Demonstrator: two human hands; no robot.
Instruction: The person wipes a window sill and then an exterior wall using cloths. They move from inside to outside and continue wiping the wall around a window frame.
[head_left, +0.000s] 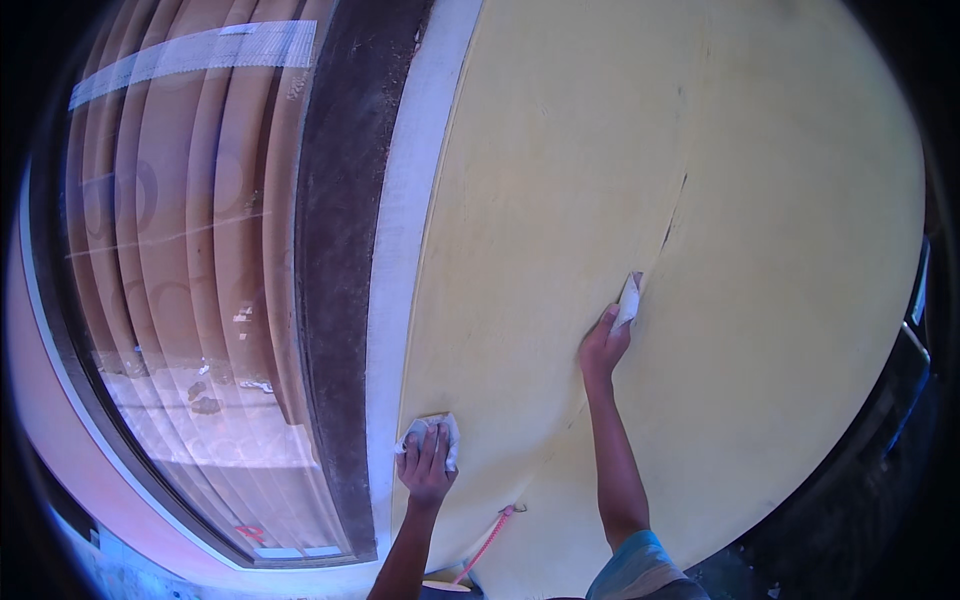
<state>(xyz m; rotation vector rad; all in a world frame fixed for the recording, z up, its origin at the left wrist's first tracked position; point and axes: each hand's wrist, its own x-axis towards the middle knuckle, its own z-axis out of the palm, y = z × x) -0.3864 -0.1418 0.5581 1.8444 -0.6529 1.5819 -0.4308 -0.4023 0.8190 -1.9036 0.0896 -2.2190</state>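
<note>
A pale yellow wall (pixel 520 230) stands in front of me, with a thin dark crack (pixel 672 215) running up its right half. My left hand (pixel 427 478) presses a crumpled whitish sheet (pixel 452 438) against the wall near the white border strip, its fingers spread over the sheet. Higher and further right, my right hand (pixel 604 346) pinches a folded whitish piece (pixel 628 303) with a brownish tip. That tip is at the wall, just below the visible crack. Whether either piece is paper or cloth I cannot tell.
To the left, a window (pixel 180 230) with brown curtains sits behind a dark frame (pixel 345 200) and a white strip (pixel 405 230). A pink cord (pixel 484 545) hangs from a small hook (pixel 513 509) low between my arms. Dark clutter (pixel 850 500) lies at lower right.
</note>
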